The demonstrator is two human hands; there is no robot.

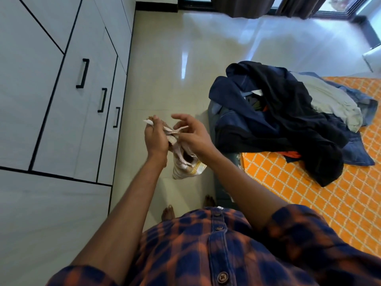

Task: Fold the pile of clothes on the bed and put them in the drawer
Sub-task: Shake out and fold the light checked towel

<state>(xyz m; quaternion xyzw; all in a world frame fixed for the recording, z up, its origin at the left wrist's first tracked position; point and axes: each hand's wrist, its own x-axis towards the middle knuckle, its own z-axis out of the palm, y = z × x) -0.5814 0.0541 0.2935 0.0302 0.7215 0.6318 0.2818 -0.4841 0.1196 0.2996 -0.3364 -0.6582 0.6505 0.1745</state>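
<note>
From my remote seat, the biggest thing I see is the pale cabinet (41, 100) filling the left side, its drawers (68, 112) all closed, with black handles. A glossy tiled floor (165, 58) runs between it and the bed (309, 203), which has an orange lattice-patterned sheet. The pile of clothes (278, 120) sits on the bed's near corner, mostly dark navy and black, with a light grey garment on top and denim beneath. A plaid shirt (226, 254) fills the lower frame.

Out over the floor, well apart from the pile, a small striped cloth (185, 164), white with yellow bands, hangs bunched between both hands. The left hand (155, 137) is clamped around its upper part, a white corner poking out above. The right hand (193, 135) pinches the cloth just beside it, its forefinger lifted free.
</note>
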